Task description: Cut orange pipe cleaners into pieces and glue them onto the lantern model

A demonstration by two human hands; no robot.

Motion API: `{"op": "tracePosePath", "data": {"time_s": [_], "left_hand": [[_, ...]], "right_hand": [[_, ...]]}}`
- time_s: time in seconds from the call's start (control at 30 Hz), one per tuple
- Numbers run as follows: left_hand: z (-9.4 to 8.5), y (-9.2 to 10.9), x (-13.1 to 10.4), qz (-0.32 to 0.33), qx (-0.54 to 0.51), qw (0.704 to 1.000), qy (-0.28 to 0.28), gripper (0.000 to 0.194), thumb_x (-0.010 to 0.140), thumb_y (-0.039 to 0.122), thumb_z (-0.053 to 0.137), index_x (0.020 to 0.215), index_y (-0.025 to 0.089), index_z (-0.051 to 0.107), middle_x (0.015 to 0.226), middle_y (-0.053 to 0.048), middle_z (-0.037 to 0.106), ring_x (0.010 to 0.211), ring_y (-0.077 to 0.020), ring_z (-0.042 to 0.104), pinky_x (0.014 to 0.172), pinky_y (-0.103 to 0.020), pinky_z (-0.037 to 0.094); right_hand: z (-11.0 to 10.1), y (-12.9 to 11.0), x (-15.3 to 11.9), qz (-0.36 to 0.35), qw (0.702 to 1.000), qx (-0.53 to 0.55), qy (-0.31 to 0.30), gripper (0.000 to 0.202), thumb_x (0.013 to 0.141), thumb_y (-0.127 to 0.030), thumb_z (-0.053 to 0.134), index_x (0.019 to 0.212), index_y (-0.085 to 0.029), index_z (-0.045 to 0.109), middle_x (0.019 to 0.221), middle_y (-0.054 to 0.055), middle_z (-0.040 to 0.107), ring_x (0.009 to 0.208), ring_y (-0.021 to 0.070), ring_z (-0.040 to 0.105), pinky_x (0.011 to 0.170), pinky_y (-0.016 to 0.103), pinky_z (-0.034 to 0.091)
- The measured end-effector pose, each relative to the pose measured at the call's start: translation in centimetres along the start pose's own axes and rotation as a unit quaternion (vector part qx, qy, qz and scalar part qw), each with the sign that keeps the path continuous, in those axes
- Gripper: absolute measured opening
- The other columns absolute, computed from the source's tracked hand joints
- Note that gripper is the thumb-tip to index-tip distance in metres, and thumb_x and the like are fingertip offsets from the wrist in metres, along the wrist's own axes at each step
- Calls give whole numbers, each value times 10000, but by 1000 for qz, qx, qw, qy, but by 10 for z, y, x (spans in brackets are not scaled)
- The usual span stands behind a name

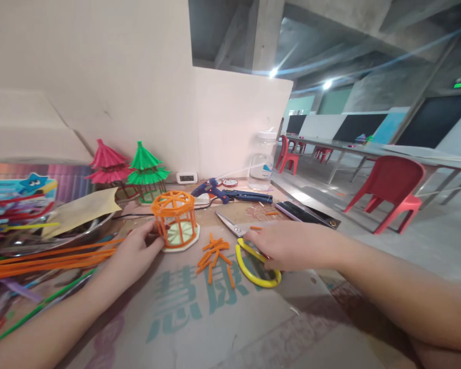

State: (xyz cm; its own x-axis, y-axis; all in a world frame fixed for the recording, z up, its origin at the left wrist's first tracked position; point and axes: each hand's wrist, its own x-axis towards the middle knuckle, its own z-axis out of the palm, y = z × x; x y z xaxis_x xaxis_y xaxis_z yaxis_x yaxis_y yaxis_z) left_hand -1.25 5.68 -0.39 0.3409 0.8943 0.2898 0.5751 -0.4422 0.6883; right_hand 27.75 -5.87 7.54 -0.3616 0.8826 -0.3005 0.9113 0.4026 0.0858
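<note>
While the left hand's (137,251) grip is clamped on the left side of the upright orange gazebo frame (179,233), which stands at eleven o'clock on the cardboard sheet (192,333), the right hand (292,246) lies over the yellow-handled scissors (238,253), its grip too hidden to tell. Cut orange pieces (215,246) lie at the frame's four o'clock, the blue glue gun (217,190) at two; room opens toward six o'clock, and a smartphone (295,211) lies near the surface's (246,210) right edge.
</note>
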Motion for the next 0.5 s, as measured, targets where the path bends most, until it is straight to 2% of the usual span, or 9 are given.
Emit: {"op": "tracePosePath", "data": {"time_s": [0.07, 0.13, 0.17, 0.23, 0.3, 0.4, 0.5], "left_hand": [[0, -1, 0, 4, 4, 1000, -3, 292, 720, 357, 521, 932, 197, 642, 1001, -65, 727, 941, -278, 670, 874, -379, 540], [0, -3, 0, 7, 6, 1000, -4, 282, 728, 357, 524, 932, 199, 639, 1014, -64, 724, 953, -274, 670, 879, -370, 537], [1, -4, 0, 8, 4, 1000, -4, 278, 729, 360, 527, 928, 200, 637, 1016, -64, 722, 963, -276, 669, 882, -369, 536], [1, -5, 1, 4, -4, 1000, -4, 271, 726, 368, 534, 916, 203, 633, 1007, -66, 723, 970, -281, 669, 879, -370, 537], [1, -4, 2, -5, -12, 1000, -1, 265, 715, 377, 543, 899, 206, 630, 994, -67, 727, 960, -286, 672, 873, -374, 541], [1, 0, 2, -14, -21, 1000, 7, 257, 687, 382, 561, 865, 209, 629, 970, -64, 736, 935, -293, 675, 869, -387, 546], [0, 8, 0, -10, -19, 1000, 11, 240, 681, 363, 559, 846, 207, 639, 945, -43, 747, 910, -281, 677, 869, -387, 550]], "right_hand": [[-2, 16, 9, 9, 999, 33, 38, 266, 793, -285, 609, 1040, -206, 668, 851, 85, 727, 692, 219, 643, 532, 280, 349], [-5, 42, 19, 55, 990, 47, 125, 206, 826, -234, 544, 956, -219, 704, 907, 67, 733, 768, 205, 650, 605, 271, 384], [-6, 55, 24, 83, 984, 53, 148, 203, 825, -218, 537, 921, -213, 716, 905, 59, 736, 787, 200, 650, 627, 266, 391], [-4, 75, 33, 99, 985, 84, 112, 193, 808, -234, 568, 914, -200, 725, 892, 51, 736, 777, 188, 650, 627, 250, 402], [2, 85, 40, 77, 988, 109, 71, 216, 785, -271, 611, 951, -194, 725, 896, 41, 731, 763, 176, 650, 618, 235, 410], [16, 83, 48, 28, 992, 112, 56, 233, 752, -278, 642, 955, -193, 716, 866, 25, 724, 737, 161, 642, 598, 221, 407], [24, 77, 55, 25, 992, 101, 65, 161, 731, -205, 603, 848, -193, 714, 781, 17, 713, 675, 154, 614, 554, 227, 375]]}}
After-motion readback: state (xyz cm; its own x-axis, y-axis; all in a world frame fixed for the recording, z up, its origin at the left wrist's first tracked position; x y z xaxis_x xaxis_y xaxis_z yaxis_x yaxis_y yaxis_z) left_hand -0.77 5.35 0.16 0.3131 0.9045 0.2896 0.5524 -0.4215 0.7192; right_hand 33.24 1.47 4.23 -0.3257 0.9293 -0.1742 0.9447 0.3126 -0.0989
